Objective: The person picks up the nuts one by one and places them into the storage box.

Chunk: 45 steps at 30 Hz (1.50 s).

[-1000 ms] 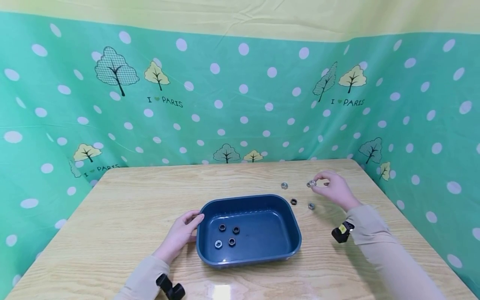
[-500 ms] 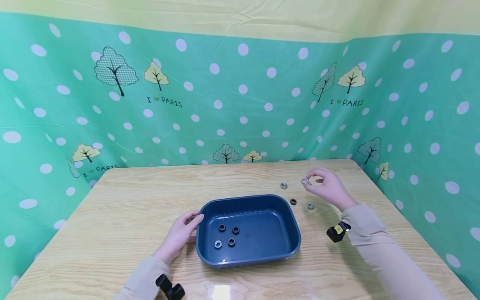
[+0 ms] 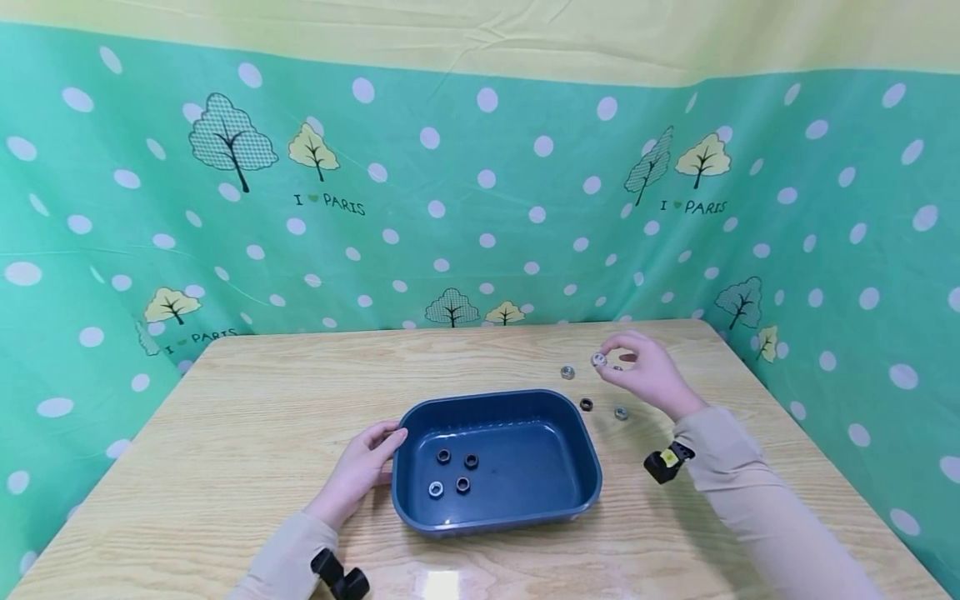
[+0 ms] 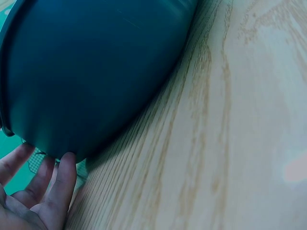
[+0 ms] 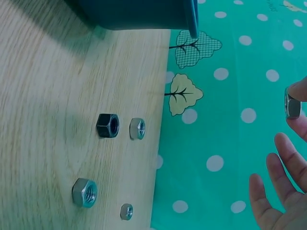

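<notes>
A dark blue plastic basin [image 3: 532,475] sits on the table, with several nuts inside near its left end: dark ones and a silver nut [image 3: 436,490]. My left hand [image 3: 360,467] grips the basin's left end, thumb at the rim, and the left wrist view shows fingers [image 4: 67,167] against the outer wall. Above the table at the far right, my right hand [image 3: 651,377] pinches a silver hex nut [image 5: 293,105] between thumb and index finger; its other fingers are spread loosely. Below it lie a black nut [image 5: 107,125], a silver nut [image 5: 85,192] and a smaller-looking nut [image 5: 126,212].
Another silver nut [image 3: 567,372] lies behind the basin's right corner. The wooden table [image 3: 225,433] ends at a green dotted curtain [image 3: 487,208] along the back and sides. Wrist cameras sit on both sleeves.
My right hand has moved left with the pinched silver nut, drawing away from a nut lying on the table. The left hand and basin stay put.
</notes>
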Available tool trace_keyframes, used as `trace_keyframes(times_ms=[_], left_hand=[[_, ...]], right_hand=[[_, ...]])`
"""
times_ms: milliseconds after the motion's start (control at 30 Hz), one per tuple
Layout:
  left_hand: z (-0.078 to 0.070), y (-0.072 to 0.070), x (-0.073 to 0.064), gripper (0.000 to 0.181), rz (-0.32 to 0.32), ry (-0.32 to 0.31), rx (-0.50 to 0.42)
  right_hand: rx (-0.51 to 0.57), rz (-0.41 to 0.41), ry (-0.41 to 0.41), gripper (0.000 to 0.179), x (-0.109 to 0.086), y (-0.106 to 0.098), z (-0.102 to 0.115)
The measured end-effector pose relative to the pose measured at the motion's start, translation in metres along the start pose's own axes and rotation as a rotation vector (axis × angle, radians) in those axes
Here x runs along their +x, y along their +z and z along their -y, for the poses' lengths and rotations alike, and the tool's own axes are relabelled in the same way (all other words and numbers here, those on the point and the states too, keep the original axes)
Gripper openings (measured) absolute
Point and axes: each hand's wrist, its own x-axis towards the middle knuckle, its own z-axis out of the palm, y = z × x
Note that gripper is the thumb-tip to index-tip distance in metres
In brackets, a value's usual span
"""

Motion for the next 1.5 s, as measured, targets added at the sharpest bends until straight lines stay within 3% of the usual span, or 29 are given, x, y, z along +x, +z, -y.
trace_keyframes(times_ms=[533, 833, 1133, 1500], left_hand=[[0.0, 0.0, 0.0, 0.043, -0.006, -0.015, -0.01], [0.001, -0.002, -0.001, 0.054, 0.019, 0.044, 0.006], [0.0, -0.001, 0.0, 0.045, 0.004, 0.003, -0.012], [0.001, -0.002, 0.0, 0.045, 0.009, 0.004, -0.005]], right_hand=[[0.033, 0.012, -0.014, 0.016, 0.006, 0.007, 0.014], [0.061, 0.023, -0.03, 0.015, 0.012, 0.013, 0.026], [0.079, 0.04, -0.051, 0.015, 0.017, 0.02, 0.034], [0.168, 0.056, -0.06, 0.016, 0.023, 0.031, 0.05]])
